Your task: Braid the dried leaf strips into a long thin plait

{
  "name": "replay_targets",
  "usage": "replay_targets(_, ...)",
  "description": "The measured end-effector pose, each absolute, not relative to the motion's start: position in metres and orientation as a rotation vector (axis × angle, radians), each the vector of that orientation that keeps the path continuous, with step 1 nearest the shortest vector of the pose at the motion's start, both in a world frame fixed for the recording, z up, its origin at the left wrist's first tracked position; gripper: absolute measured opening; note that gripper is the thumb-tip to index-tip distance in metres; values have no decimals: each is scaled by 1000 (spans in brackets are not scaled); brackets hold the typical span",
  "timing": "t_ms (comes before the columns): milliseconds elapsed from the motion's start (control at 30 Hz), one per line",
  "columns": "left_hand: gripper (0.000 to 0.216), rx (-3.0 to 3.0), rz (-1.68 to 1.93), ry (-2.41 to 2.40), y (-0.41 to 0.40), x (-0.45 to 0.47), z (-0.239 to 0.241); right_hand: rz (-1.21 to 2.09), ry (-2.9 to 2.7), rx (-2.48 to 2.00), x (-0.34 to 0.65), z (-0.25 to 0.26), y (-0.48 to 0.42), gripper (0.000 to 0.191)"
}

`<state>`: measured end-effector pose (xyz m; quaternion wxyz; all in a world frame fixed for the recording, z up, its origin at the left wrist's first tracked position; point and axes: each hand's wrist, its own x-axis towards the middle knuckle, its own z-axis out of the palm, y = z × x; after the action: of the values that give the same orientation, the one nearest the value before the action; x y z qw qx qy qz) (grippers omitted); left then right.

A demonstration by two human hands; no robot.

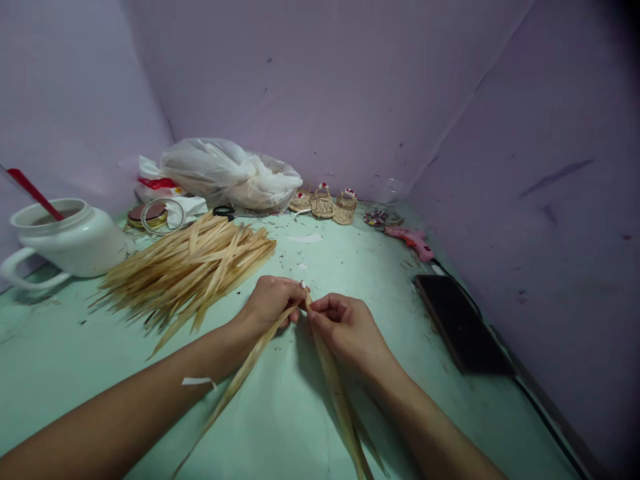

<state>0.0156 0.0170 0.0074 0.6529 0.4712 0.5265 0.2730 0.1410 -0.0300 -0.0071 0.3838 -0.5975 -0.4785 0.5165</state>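
Observation:
Both hands meet over the middle of the table. My left hand (274,301) is closed, pinching the upper end of some dried leaf strips (334,387). My right hand (345,327) pinches the same strips just below that point, thumb against fingers. One strip trails down to the left along my forearm, and others hang down to the right. A small white and red bit shows at the left fingertips, too small to name. To the left lies a loose pile of dried leaf strips (200,267).
A white mug (75,237) with a red-handled item stands at the left. Behind are a white plastic bag (225,175), scissors (223,211) and small woven baskets (323,203). At the right lie a pink glue gun (411,241), a phone (463,323) and a black cable (545,427).

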Motion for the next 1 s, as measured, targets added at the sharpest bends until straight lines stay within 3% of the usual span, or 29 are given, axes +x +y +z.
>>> replay_targets(167,18,1009,636,1179,19,16,5,1410,-1395,-1430,154,3,-27,14)
replay_targets(367,21,976,536,1124,20,15,9,1266,-1131,-1507,167,14,-17,17)
replay_targets(567,19,1032,544,1044,15,18,13,1769,-890,-1238,148,14,-24,31)
replay_targets(700,21,1149,528,981,14,18,11,1826,-957,-1197,147,13,-26,27)
replay_targets(867,15,1329,539,958,14,15,7,1742,-1102,-1271,154,8,-23,9)
replay_targets(1000,18,1409,524,920,12,15,5,1657,-1057,-1384,152,5,-21,14)
